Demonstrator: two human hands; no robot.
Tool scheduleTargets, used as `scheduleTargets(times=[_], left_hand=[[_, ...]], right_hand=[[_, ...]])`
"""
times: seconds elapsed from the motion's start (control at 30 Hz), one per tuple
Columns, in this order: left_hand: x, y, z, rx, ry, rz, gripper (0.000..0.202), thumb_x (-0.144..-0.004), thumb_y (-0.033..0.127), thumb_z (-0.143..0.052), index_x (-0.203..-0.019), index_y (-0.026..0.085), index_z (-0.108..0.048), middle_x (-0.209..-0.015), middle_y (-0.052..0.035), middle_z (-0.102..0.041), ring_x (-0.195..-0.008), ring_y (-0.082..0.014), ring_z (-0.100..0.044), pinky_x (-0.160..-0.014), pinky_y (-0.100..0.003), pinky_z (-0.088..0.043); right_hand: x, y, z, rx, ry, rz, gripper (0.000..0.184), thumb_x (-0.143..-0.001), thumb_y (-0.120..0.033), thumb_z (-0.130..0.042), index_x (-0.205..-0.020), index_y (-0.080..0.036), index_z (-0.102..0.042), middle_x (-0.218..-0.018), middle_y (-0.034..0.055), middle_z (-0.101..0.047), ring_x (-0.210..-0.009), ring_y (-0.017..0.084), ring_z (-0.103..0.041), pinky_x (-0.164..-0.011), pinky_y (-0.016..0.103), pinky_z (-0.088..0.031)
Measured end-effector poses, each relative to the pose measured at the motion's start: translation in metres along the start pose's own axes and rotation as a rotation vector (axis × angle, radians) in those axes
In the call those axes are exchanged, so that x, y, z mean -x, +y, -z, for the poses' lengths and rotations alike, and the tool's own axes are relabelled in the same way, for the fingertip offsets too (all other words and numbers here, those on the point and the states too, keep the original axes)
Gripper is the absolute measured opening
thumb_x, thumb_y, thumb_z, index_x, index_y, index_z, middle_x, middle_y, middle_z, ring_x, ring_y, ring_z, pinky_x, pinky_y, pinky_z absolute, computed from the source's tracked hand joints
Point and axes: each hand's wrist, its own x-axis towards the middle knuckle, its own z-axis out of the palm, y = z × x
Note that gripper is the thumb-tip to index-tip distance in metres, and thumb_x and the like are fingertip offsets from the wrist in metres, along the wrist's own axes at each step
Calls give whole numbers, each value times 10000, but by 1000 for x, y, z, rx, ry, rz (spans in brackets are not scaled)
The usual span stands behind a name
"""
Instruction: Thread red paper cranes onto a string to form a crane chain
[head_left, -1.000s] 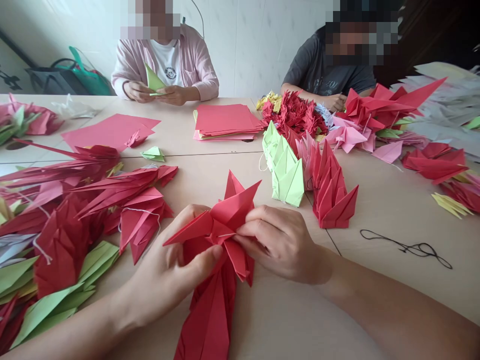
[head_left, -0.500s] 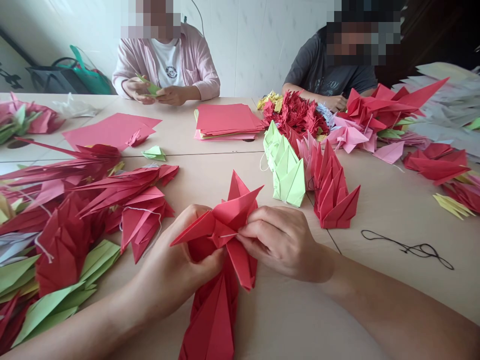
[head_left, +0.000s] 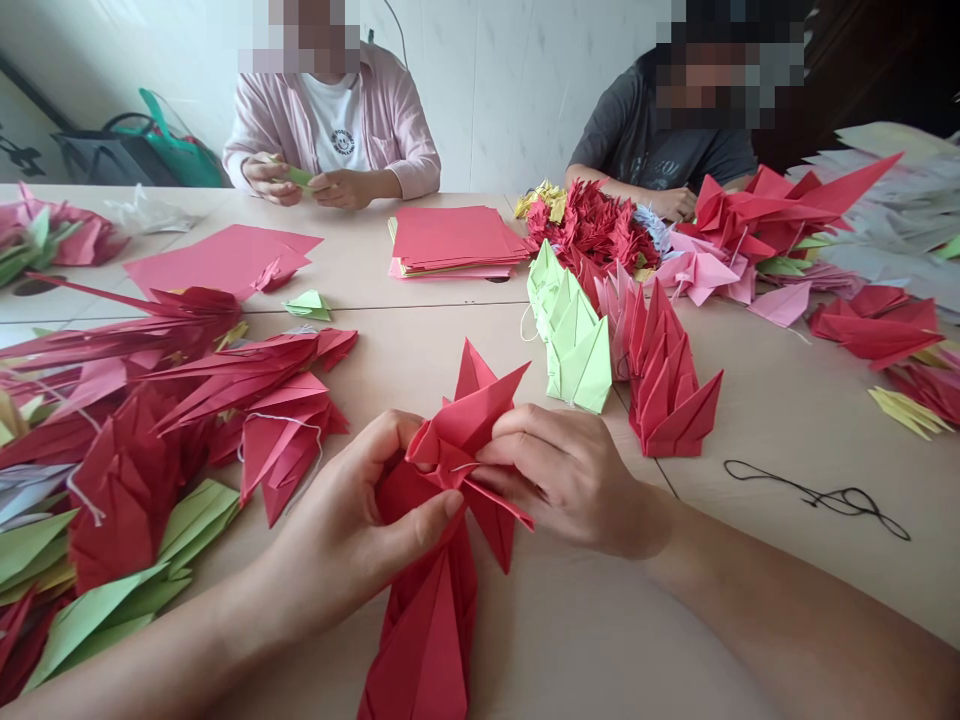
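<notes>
A red folded-paper star (head_left: 480,410) with several pointed flaps is up off the table between my hands. My left hand (head_left: 375,530) is closed round its left side, thumb pressed near the centre. At its right, my right hand (head_left: 577,480) is closed in a pinch where a short white string (head_left: 463,467) comes out of the middle; its fingertips also touch the flaps and partly hide them. Below hangs or lies a longer red folded-paper piece (head_left: 427,640), reaching the bottom edge; whether it joins the star I cannot tell.
Red and green folded-paper pieces (head_left: 127,490) heap up at left. Ahead stand a light green folded piece (head_left: 574,340) and a red one (head_left: 667,390). A black cord (head_left: 825,497) lies at right. Two people sit opposite, behind a stack of coloured paper (head_left: 457,240).
The star's left flap has folded in toward the centre and its lower flap has swung right. My left thumb has moved slightly up and right. The white string looks less straight.
</notes>
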Motion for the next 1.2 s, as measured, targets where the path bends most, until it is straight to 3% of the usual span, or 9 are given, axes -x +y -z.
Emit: scheduleTargets(times=[0.2, 0.33, 0.53, 0.9, 1.2], left_hand=[[0, 2, -2, 120, 74, 48, 213, -806, 354, -645, -885, 202, -518, -850, -14, -618, -750, -178, -600, -578, -253, -506], [0, -1, 0, 77, 33, 9, 205, -812, 357, -656, -861, 206, -528, -868, -13, -604, -793, -180, -584, -668, -266, -504], [4, -8, 3, 251, -43, -74, 86, -910, 325, -552, -908, 248, -512, -868, 27, -560, -778, -134, -530, -729, -248, -484], [1, 2, 1, 137, 18, -89, 177, -914, 315, -529, -783, 207, -478, -755, 16, -561, -636, -116, -508, -582, -234, -439], [1, -1, -3, -5, 53, 21, 235, -797, 361, -658, -929, 207, -539, -935, -40, -646, -851, -215, -626, -665, -311, -502]], right_hand=[[2, 2, -1, 91, 30, 36, 174, -903, -177, -582, -740, -141, -629, -685, 30, -635, -597, 115, -555, -539, 240, -397], [2, 2, 0, 29, 6, 12, 153, -916, -226, -585, -803, -146, -650, -738, 32, -658, -625, 113, -571, -556, 239, -410], [0, 1, 1, 16, -2, 15, 222, -938, -225, -535, -794, -126, -671, -729, 57, -663, -615, 127, -552, -537, 253, -393], [1, 1, -1, 12, -8, 21, 216, -932, -184, -532, -763, -130, -654, -698, 39, -645, -586, 116, -502, -543, 252, -371], [1, -2, 0, 33, -5, 30, 217, -924, -180, -551, -746, -122, -661, -690, 40, -642, -567, 115, -523, -536, 258, -379]])
